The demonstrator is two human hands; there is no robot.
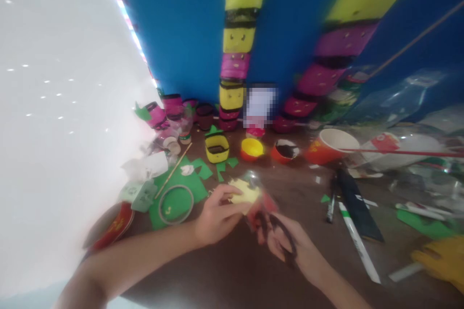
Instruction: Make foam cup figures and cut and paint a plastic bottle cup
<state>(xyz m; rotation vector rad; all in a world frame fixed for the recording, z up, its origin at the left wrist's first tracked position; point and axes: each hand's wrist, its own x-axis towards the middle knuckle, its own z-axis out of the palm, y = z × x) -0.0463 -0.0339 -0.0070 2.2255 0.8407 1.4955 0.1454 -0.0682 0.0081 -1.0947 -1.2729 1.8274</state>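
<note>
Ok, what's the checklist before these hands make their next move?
1. Left hand gripping the pale yellow jagged-edged piece: ok.
2. Right hand holding the black-handled scissors: ok.
3. Blades clear of the left fingers: cannot tell, blurred.
4. Small round red cup with yellow inside upright: ok.
5. White marker with green band away from both hands: ok.
6. Large green sheet uncovered: not ok, round grey ring on it.

Bright white light washes out the left side, while motion blur smears the hands (219, 210) and the stretched right edge.
</note>
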